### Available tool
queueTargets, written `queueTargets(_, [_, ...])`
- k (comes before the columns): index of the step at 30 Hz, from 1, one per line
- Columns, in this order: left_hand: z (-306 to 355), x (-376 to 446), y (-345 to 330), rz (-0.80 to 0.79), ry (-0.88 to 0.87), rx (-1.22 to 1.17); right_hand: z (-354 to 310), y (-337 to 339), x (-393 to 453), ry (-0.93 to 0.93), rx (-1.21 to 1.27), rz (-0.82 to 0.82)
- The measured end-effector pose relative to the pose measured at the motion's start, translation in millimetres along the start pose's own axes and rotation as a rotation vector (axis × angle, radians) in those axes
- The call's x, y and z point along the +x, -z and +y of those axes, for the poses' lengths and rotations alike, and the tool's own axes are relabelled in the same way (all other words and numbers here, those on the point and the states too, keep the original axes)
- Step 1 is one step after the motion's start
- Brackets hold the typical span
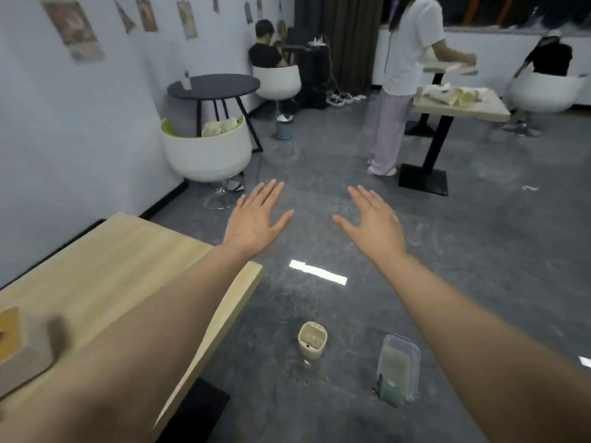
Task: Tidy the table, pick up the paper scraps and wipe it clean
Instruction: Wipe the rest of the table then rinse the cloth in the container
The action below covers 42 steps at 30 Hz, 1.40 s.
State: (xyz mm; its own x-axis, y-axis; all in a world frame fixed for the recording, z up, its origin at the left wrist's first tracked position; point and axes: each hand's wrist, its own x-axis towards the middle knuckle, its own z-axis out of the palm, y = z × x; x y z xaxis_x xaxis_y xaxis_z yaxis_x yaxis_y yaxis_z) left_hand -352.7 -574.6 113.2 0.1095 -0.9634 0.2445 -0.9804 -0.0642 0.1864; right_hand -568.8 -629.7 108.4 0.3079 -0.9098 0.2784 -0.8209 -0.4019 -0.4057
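Counter (105, 266) lay low-left of both hands, light wood top, long axis running from near-left corner away toward the wall. No paper scraps visible on the bare part; a blurred tan box (22, 346) sat at its near-left end, contents unclear. Left hand (256, 219) grip wide, fingers straight and spread, holding nothing, hovering just past the counter's far-right edge w/ forearm crossing over the top. Right hand (374, 222) same: splayed, empty, out over the grey floor, well apart from the counter. Left is nearer, so prob. first to reach back. Small bin (312, 343) on floor between the arms.
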Motion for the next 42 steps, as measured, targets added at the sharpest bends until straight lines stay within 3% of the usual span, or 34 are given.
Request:
queueTargets(16, [-228.6, -270.8, 133.0, 0.015, 0.418, 0.083, -306.6, -78.0, -93.5, 0.397, 0.108, -0.24])
queueTargets(24, [-302.8, -397.7, 178.8, 0.083, 0.619, 0.112, -432.3, -124.7, -157.7, 0.572, 0.191, -0.317])
queueTargets(34, [-337.1, -501.7, 177.1, 0.089, 0.847, -0.014, -512.2, -167.5, -219.8, 0.739, 0.219, -0.53])
queueTargets(42, [-359.9, -509.1, 153.2, -0.007, 0.919, -0.104, -532.7, -202.3, -235.5, 0.819, 0.167, -0.77])
